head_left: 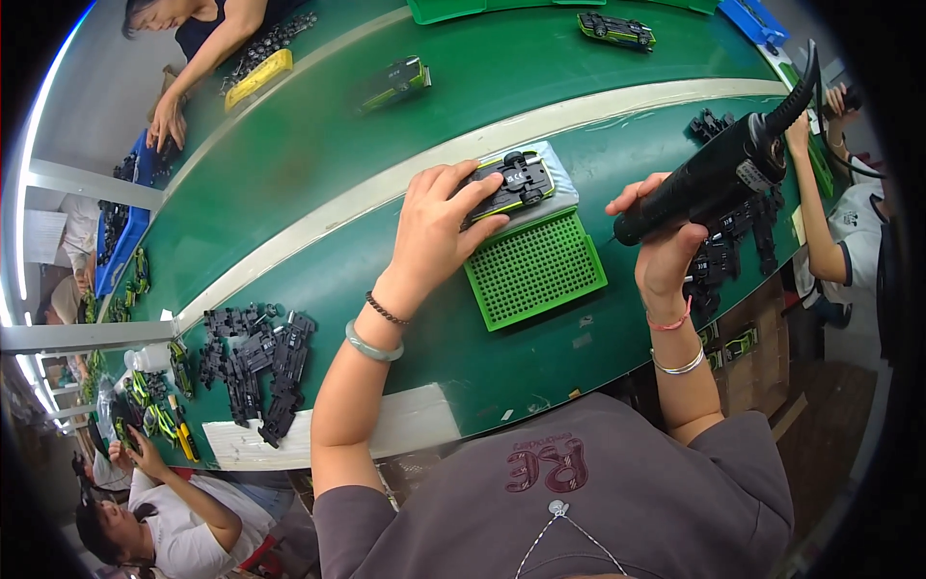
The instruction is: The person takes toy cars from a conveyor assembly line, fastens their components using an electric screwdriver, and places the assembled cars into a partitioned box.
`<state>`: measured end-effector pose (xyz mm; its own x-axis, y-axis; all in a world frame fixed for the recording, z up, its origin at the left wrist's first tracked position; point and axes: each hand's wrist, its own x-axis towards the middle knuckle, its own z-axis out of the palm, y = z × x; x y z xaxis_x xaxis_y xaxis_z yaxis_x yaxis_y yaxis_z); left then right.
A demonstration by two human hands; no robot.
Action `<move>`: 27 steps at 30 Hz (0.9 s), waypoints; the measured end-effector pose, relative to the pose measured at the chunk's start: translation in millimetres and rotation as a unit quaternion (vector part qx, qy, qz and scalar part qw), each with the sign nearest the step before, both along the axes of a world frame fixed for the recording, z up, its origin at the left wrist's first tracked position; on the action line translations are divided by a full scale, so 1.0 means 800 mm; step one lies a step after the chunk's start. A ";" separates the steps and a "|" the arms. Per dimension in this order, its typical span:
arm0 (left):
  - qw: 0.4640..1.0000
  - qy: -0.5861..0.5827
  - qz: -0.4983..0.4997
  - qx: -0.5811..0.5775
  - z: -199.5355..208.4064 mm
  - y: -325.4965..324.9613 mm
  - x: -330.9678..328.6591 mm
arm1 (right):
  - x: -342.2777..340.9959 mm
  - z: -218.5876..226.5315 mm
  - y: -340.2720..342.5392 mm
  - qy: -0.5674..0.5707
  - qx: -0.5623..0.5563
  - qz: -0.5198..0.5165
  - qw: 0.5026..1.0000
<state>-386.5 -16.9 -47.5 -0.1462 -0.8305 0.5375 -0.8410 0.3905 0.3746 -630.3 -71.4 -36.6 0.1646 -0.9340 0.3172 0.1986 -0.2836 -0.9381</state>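
An upside-down toy car (527, 183), with black underside and lime-green body edge, lies on a pale block (562, 180). My left hand (439, 220) is closed over its left end, thumb and fingers pressing on the underside. My right hand (666, 253) is wrapped round a black electric screwdriver (709, 179), whose cord runs up to the right. The tool's thin tip points down and left, apart from the car. Between my hands, just below the car, sits a green perforated tray (535, 272).
Black car chassis pieces (256, 357) are heaped at the left, with more chassis pieces (719, 256) right of my right hand. Further toy cars (617, 32) lie on the green conveyor belt (328, 135) beyond a pale rail. Co-workers sit at far left, lower left and right. A yellow tray (258, 79) stands far left.
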 end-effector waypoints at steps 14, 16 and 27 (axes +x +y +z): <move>1.000 0.008 -0.017 0.002 -0.003 0.005 0.004 | 0.023 0.028 -0.012 -0.200 -0.095 0.067 0.973; 1.000 0.009 -0.017 -0.001 -0.005 0.005 0.004 | 0.037 0.035 -0.003 -0.209 -0.086 0.103 0.969; 1.000 0.012 -0.015 -0.008 -0.006 0.005 0.003 | 0.075 -0.003 0.002 -0.154 -0.009 0.118 0.981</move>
